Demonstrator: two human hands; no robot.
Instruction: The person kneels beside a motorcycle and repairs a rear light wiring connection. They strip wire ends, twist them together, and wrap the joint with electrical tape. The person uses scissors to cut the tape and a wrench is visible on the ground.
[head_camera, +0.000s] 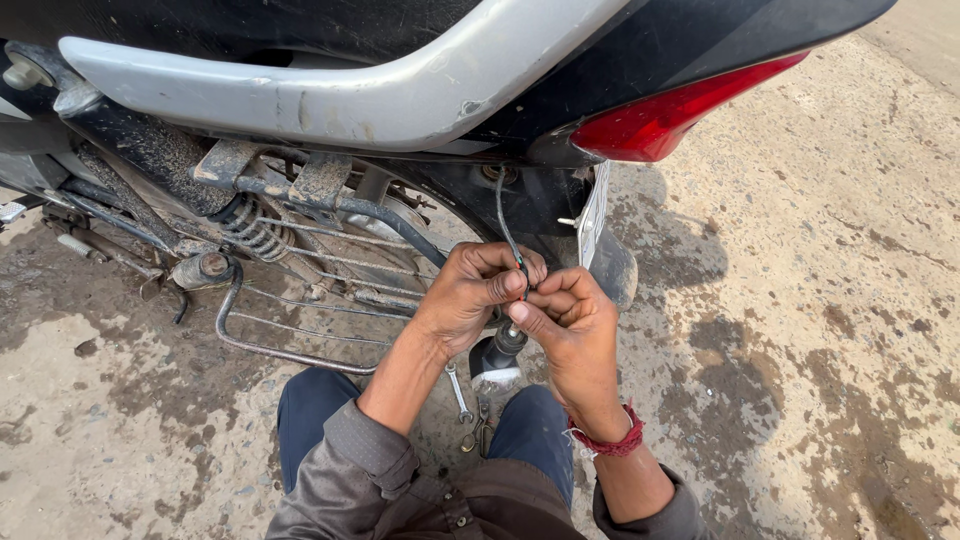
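Black insulated wiring — a thin dark cable (506, 225) with green strands showing at its lower end — hangs down from under the tail of the motorcycle and ends between your two hands. Your left hand (470, 292) is curled closed, thumb and forefinger pinching the cable end from the left. Your right hand (568, 320) is likewise closed, its thumb and forefinger pressed on the same cable end from the right, so the fingertips of both hands meet at that point. A red thread wristband (610, 442) circles your right wrist.

Directly above your hands sits the red plastic tail lamp (668, 115), and above that the curved silver metal grab rail (340, 90), scuffed and dusty. A white number plate (593, 212) is seen edge-on just beside your right hand. To the left, the coiled rear suspension spring (250, 232) and a bent grey steel carrier frame (270, 345) stand in front of the rear wheel.

Below your hands, a small black-and-clear lamp unit (497, 358) shows between your wrists. On the ground between your knees lie a slim silver open-ended spanner (458, 392) and — just beside it — a small pair of pliers (480, 428). The ground (820, 330) is pale, stained concrete with dark oily patches.
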